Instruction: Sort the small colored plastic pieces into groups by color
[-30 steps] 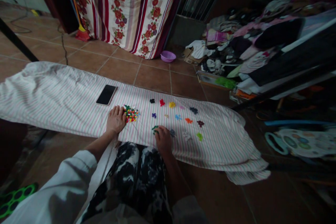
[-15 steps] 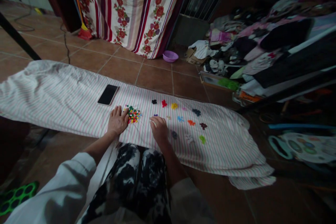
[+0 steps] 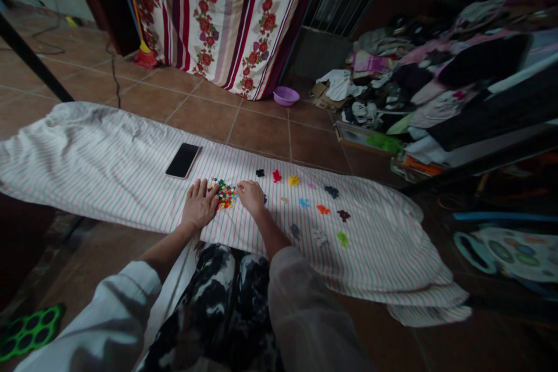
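A pile of small mixed-colour pieces, perhaps beads [image 3: 225, 196], lies on a striped cloth [image 3: 131, 151]. My left hand [image 3: 199, 207] rests flat at its left edge, fingers stretched out and touching the outermost pieces. At the pile's right edge, my right hand [image 3: 251, 196] has its thumb and fingertips pinched together; whatever they hold is too small to make out. Sorted by colour, small heaps spread to the right: black [image 3: 260, 172], red [image 3: 276, 176], yellow [image 3: 294, 180], light blue [image 3: 304, 203], orange [image 3: 323, 209] and lime green [image 3: 342, 239] among them. A dark blue heap is partly hidden behind my right hand.
A phone [image 3: 183, 160] lies on the cloth left of the pile. Beyond the cloth, a purple basin [image 3: 286, 96] stands on the tiled floor near a floral curtain [image 3: 235, 23]. Clothes [image 3: 418, 70] are heaped at the right.
My right hand has moved left and away from me, from beside the sorted heaps to the mixed pile's right edge. My left hand stays by the pile. The view has shifted slightly.
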`<state>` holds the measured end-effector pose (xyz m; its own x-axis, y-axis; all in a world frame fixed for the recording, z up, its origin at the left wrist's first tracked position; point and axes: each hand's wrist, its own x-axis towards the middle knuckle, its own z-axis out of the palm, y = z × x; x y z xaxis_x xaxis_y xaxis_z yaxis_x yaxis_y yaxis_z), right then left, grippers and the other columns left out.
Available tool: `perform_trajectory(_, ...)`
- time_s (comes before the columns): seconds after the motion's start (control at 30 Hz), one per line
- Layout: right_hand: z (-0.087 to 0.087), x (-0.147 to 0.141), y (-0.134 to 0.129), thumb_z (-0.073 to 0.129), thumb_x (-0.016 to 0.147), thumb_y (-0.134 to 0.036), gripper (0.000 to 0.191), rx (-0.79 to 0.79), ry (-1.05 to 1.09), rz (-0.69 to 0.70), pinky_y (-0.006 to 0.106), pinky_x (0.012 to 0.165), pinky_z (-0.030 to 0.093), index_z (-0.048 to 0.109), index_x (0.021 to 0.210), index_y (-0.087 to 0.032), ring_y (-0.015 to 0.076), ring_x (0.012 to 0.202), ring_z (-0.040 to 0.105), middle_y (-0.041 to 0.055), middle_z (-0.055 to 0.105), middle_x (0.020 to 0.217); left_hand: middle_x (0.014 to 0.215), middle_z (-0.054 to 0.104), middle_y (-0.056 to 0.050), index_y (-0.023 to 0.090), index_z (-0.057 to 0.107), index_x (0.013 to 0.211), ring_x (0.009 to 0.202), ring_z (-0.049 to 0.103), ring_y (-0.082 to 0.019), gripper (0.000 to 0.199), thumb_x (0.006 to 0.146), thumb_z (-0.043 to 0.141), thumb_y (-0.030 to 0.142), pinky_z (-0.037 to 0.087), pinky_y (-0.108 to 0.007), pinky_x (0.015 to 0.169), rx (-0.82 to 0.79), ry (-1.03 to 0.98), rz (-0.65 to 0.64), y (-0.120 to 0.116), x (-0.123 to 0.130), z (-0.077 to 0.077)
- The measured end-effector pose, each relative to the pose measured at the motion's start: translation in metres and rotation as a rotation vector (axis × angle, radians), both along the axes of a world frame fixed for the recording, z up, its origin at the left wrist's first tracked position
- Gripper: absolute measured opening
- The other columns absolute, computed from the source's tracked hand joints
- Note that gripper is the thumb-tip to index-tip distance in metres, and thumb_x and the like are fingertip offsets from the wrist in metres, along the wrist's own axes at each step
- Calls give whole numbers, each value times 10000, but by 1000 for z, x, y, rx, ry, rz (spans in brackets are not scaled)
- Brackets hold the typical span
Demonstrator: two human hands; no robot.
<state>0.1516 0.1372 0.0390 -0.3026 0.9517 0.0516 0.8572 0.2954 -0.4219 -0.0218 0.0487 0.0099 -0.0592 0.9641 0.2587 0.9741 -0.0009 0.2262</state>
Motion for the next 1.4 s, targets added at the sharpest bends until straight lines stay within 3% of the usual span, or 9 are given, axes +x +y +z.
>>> perform_trajectory(0.23, 8, -8, 7, 588, 890, -204, 166, -61, -77, 10, 314, 849, 448, 746, 850, -232, 215, 948, 631, 90, 736, 959, 1513, 484, -149, 242, 555, 1417, 1458, 348, -367, 515, 975, 352, 412, 332, -553, 1126, 10, 2, -4, -1, 1, 1)
perform_trajectory(0.57, 7, -13, 1, 587, 878, -180, 148, -32, -104, 38, 325, 861, 449, 726, 883, -233, 219, 966, 612, 91, 716, 985, 1510, 483, -168, 205, 558, 1411, 1458, 349, -372, 526, 973, 355, 413, 333, -554, 1130, 6, 3, 2, -1, 0, 0)
perform_trajectory(0.93, 19, -8, -2, 580, 854, -171, 131, -5, 94, 28, 296, 865, 462, 637, 957, -229, 198, 946, 633, 42, 727, 985, 1441, 554, -151, 221, 606, 1312, 1431, 377, -370, 474, 941, 398, 432, 333, -568, 1115, 33, -57, -46, -4, -1, 9)
perform_trajectory(1.1, 20, 28, 1, 575, 847, -146, 153, 16, 136, -19, 294, 876, 476, 653, 957, -218, 189, 929, 659, 40, 738, 955, 1418, 571, -145, 227, 614, 1281, 1418, 384, -368, 452, 934, 407, 430, 325, -555, 1107, 21, -66, -52, -5, -2, 11)
perform_trajectory(1.4, 14, 145, 13, 542, 865, -190, 199, 50, 225, -345, 261, 785, 504, 699, 983, -217, 166, 843, 685, 26, 749, 912, 1424, 558, -135, 229, 597, 1291, 1413, 369, -358, 448, 920, 420, 408, 307, -549, 1104, 3, -74, -65, -6, -3, 12)
